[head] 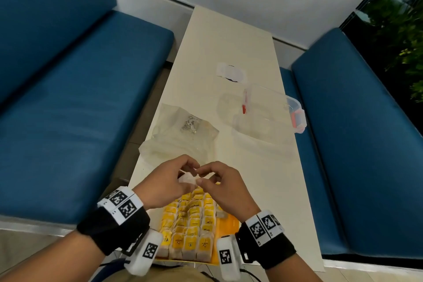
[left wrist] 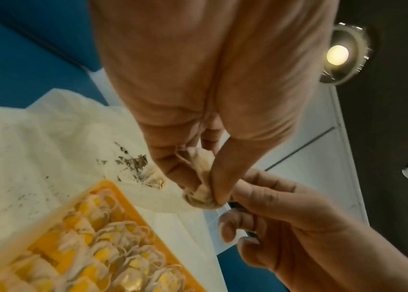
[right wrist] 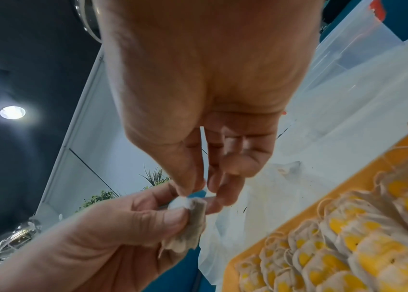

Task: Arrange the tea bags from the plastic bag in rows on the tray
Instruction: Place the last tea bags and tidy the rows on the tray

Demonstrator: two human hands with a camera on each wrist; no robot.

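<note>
From my head view, my left hand [head: 168, 184] and right hand [head: 223, 184] meet above the far end of the orange tray [head: 225, 228], both pinching one tea bag [head: 188, 178]; the plastic bag [head: 180, 137] lies just beyond. At my left wrist, thumb and fingers clamp the crumpled tea bag [left wrist: 201, 177]; I should hold lightly so the paper doesn't tear. At my right wrist, my fingertips [right wrist: 193, 186] nip its top, probably freeing the string; I'd straighten it before laying it in line.
</note>
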